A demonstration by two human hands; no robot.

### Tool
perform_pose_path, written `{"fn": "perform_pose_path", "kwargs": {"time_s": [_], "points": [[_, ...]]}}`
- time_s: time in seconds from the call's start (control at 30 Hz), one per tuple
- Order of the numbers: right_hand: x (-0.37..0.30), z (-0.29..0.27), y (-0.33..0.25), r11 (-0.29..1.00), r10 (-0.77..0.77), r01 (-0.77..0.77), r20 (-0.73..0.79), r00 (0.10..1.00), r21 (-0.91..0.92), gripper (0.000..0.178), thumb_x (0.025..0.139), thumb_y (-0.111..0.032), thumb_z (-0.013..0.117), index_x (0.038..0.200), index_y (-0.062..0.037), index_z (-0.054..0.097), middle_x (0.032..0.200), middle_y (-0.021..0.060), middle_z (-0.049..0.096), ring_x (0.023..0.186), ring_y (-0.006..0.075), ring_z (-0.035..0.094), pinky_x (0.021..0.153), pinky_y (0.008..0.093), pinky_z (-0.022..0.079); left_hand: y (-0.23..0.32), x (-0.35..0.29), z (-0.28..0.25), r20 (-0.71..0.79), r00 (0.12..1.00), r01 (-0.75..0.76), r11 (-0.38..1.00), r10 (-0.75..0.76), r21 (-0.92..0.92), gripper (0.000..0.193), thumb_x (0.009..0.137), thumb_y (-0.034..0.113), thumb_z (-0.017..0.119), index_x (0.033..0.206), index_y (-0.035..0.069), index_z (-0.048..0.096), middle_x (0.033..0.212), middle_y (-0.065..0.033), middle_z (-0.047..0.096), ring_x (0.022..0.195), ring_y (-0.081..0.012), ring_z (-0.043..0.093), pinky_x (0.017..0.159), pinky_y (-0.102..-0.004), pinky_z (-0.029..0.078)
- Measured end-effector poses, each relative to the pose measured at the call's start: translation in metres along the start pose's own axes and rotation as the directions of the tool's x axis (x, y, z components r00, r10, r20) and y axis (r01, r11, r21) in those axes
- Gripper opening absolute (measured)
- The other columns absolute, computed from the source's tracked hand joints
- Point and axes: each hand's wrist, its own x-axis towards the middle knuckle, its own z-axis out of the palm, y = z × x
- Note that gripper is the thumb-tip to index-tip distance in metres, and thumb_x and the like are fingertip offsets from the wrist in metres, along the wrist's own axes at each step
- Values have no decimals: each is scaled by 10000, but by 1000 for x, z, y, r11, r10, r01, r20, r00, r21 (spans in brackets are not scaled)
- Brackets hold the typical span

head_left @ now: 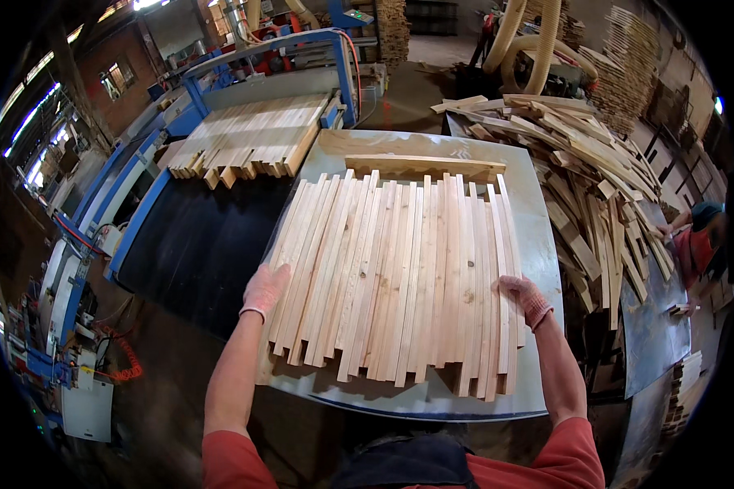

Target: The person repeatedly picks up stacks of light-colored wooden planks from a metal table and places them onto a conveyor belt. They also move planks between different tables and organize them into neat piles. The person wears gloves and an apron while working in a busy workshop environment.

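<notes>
A row of pale wooden strips (400,277) lies side by side on a metal-topped table (542,244), with uneven ends at the near and far sides. My left hand (267,289), in a pinkish knit glove, grips the row's left edge. At the right edge, my gloved right hand (527,298) curls its fingers onto the outer strips. The undersides of both hands' grips are hidden. Just beyond the far ends, a loose wooden board (424,165) lies crosswise on the table.
To the left, a black conveyor belt (208,236) leads to a blue-framed machine (347,77), with another row of wooden strips (249,134) on it. A heap of loose wooden pieces (583,163) rises at the right. Another person (701,240) stands at the far right.
</notes>
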Motion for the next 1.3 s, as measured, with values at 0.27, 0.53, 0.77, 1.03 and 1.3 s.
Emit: {"fn": "perform_pose_path", "kwargs": {"time_s": [0.27, 0.53, 0.77, 1.03, 1.3], "points": [[-45, 59, -5, 978, 29, -40, -56, 998, -203, 468, 888, -286, 826, 1225, 16, 706, 1141, 140, 749, 1034, 237, 732, 913, 397, 605, -5, -3, -14, -111, 991, 82, 993, -72, 87, 733, 919, 614, 671, 1282, -23, 641, 1277, -298, 718, 1231, -447, 684, 1043, -514, 533], [-48, 96, -32, 394, -149, -323, -406, 902, -861, 937, 837, -742, 745, 1273, 84, 672, 1206, 317, 736, 1157, 425, 721, 1026, 472, 546, -41, 13, -14, -10, 996, -91, 996, 91, 17, 687, 886, 598, 748, 1202, -4, 640, 1210, -279, 736, 1160, -446, 705, 992, -524, 547], [-34, 139, -7, 284, -368, -438, -518, 772, -853, 1066, 995, -720, 524, 1679, 43, 229, 1423, 350, 630, 1312, 465, 638, 1124, 512, 487, -59, 17, -3, -37, 963, -264, 961, 268, 87, 877, 952, 763, 593, 1246, -63, 569, 1223, -344, 705, 1153, -484, 699, 972, -537, 567], [-21, 134, 10, 319, -512, -436, -540, 668, -842, 878, 1061, -655, 453, 1637, 0, 360, 1406, 327, 647, 1308, 484, 620, 1116, 533, 469, -61, 28, 17, -82, 960, -246, 948, 267, 202, 758, 994, 750, 524, 1227, 36, 623, 1184, -232, 754, 1066, -385, 772, 861, -505, 632], [-5, 112, 18, 307, -519, -392, -498, 694, -867, 812, 1076, -604, 459, 1581, 30, 424, 1380, 349, 644, 1295, 503, 607, 1078, 533, 476, -50, 21, 11, 74, 986, -162, 961, 149, 223, 760, 1041, 688, 478, 1439, 49, 588, 1323, -210, 677, 1184, -363, 730, 858, -517, 610]]}}
